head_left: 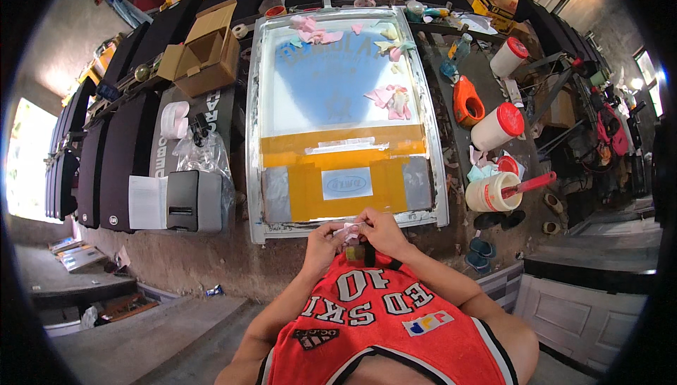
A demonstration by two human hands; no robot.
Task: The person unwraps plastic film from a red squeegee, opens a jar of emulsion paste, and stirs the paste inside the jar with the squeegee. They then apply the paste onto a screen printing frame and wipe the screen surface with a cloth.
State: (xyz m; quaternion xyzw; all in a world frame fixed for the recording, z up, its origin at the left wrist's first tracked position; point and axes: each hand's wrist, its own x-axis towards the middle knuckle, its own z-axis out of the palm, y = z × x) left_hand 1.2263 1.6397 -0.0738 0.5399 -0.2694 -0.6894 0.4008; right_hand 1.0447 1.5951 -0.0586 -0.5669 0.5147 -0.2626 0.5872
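Note:
In front of my red jersey, my left hand (323, 245) and my right hand (381, 231) meet. Their fingers pinch a small crumpled pink-and-white scrap of cloth or tissue (349, 232) between them. Just beyond lies a screen-printing frame (436, 173) with a pale mesh, a blue printed area (331, 82) and wide orange-brown tape (310, 194) at its near end. Pink crumpled scraps (392, 100) rest on the mesh at the right, and more pink scraps (314, 31) lie at its far left. Neither hand touches the frame's mesh.
Right of the frame stand a white tub (486, 194) with a red-handled tool, red-lidded containers (496, 128) and an orange tape dispenser (467, 101). At left are an open cardboard box (206, 53), a grey case (194, 202) and black platens (127, 152). Slippers (479, 254) lie on the floor.

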